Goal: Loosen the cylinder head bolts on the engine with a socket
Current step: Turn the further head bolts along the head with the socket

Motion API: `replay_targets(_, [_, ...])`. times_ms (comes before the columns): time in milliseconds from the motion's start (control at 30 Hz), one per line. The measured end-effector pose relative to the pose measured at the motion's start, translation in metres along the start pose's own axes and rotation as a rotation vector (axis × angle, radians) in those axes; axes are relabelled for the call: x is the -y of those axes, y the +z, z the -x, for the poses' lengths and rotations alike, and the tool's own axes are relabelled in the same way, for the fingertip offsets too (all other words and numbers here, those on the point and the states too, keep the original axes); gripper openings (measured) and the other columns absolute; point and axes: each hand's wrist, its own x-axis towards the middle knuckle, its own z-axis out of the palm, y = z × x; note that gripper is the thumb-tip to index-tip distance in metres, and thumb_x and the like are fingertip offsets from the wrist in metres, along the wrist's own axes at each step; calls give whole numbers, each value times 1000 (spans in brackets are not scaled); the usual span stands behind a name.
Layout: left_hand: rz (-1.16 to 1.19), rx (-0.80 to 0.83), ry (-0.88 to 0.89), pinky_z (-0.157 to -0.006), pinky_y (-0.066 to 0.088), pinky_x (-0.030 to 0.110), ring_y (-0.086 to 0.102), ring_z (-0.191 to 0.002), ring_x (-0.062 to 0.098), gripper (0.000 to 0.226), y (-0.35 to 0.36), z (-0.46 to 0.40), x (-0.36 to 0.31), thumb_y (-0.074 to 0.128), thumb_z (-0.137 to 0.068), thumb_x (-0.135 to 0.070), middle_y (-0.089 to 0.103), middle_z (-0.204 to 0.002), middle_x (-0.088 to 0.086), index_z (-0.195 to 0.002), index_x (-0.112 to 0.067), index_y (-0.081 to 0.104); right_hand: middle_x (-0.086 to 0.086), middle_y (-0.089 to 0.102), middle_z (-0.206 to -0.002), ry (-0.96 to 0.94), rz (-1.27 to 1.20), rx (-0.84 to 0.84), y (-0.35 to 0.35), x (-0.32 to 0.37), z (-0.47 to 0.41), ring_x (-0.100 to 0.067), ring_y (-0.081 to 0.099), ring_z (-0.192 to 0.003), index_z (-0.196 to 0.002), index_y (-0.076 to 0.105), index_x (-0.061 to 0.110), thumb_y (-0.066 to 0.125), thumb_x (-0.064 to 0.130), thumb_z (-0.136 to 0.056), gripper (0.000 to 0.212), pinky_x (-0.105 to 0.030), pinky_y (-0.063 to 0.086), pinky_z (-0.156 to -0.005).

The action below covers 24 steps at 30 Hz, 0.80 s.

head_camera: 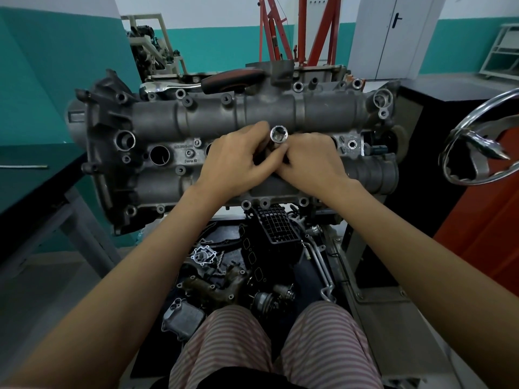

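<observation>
The grey cylinder head of the engine lies across the middle of the view, with bolts along its edges. A chrome socket stands upright over the centre of the head, open end facing up. My left hand and my right hand meet around its lower part, fingers curled on it. What the socket's bottom sits on is hidden by my fingers. A ratchet with a chrome head and a black-and-red handle lies on the far side of the engine.
A chrome handwheel of the engine stand sticks out at the right. A dark workbench stands at the left. Loose engine parts lie on the tray below the head. A red hoist frame stands behind.
</observation>
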Motion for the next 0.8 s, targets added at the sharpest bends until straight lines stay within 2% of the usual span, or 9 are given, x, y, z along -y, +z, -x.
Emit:
replay_targets(67, [-19, 0, 1, -51, 31, 27, 49, -62, 18, 31, 0, 0, -2, 47, -84, -39, 48, -72, -10, -81, -9, 50, -11, 65, -73, -14, 24, -3, 0, 0, 0, -32, 60, -67, -76, 48, 10, 46, 32, -85, 24, -30, 27, -59])
replay_targets(133, [-15, -12, -11, -55, 28, 24, 48, -65, 13, 25, 1, 0, -2, 48, -85, -35, 43, -77, -15, -85, -12, 55, -9, 67, -80, -4, 38, -19, 2, 0, 0, -32, 61, -72, -96, 52, 6, 46, 35, -85, 32, -29, 27, -59])
replay_targets(200, [-4, -20, -26, -55, 28, 24, 49, -60, 13, 28, 1, 0, 0, 48, -87, -38, 46, -69, -13, -83, -13, 60, -9, 68, -82, 9, 25, -37, 3, 0, -1, -32, 63, -75, -104, 51, 6, 46, 39, -84, 38, -30, 28, -59])
replay_targets(267, [8, -15, -35, -52, 30, 25, 55, -56, 20, 38, 1, 0, 2, 48, -87, -44, 56, -59, -2, -78, -10, 63, -6, 68, -82, 16, 29, -27, 3, -1, -1, -28, 63, -77, -103, 55, 11, 45, 47, -84, 42, -31, 33, -60])
replay_targets(333, [25, -21, -27, -52, 32, 26, 56, -54, 22, 43, 0, 0, 3, 49, -86, -47, 59, -58, 4, -76, -8, 66, -5, 68, -79, 5, 37, -18, 2, -1, -1, -25, 63, -76, -94, 62, 15, 43, 50, -85, 42, -31, 36, -61])
replay_targets(433, [40, -12, -14, -50, 33, 28, 51, -54, 21, 39, -1, 0, 0, 49, -86, -45, 50, -60, -5, -75, -8, 54, -12, 67, -76, -6, -11, -32, 0, -1, 0, -32, 60, -73, -81, 63, 9, 44, 39, -88, 37, -31, 30, -60])
replay_targets(533, [-4, 2, 4, -50, 34, 27, 51, -55, 24, 30, 0, 1, -3, 45, -83, -38, 46, -68, -11, -82, -8, 48, -8, 66, -83, -27, 18, -23, 1, 0, 1, -30, 59, -75, -87, 59, 8, 42, 35, -86, 32, -33, 33, -63])
replay_targets(667, [-43, -20, -2, -52, 27, 24, 53, -52, 25, 26, 0, 0, -4, 47, -87, -35, 42, -64, -13, -78, -11, 55, -1, 65, -92, 4, 16, -52, 2, 0, 0, -23, 59, -80, -98, 57, 12, 44, 39, -84, 33, -32, 40, -68])
replay_targets(800, [-15, -5, -17, -52, 30, 25, 58, -54, 27, 41, 1, -1, 1, 46, -88, -44, 56, -56, 0, -80, -9, 65, -1, 61, -80, -11, 5, -74, 1, -2, -1, -20, 55, -78, -83, 57, 11, 50, 38, -83, 28, -27, 29, -70])
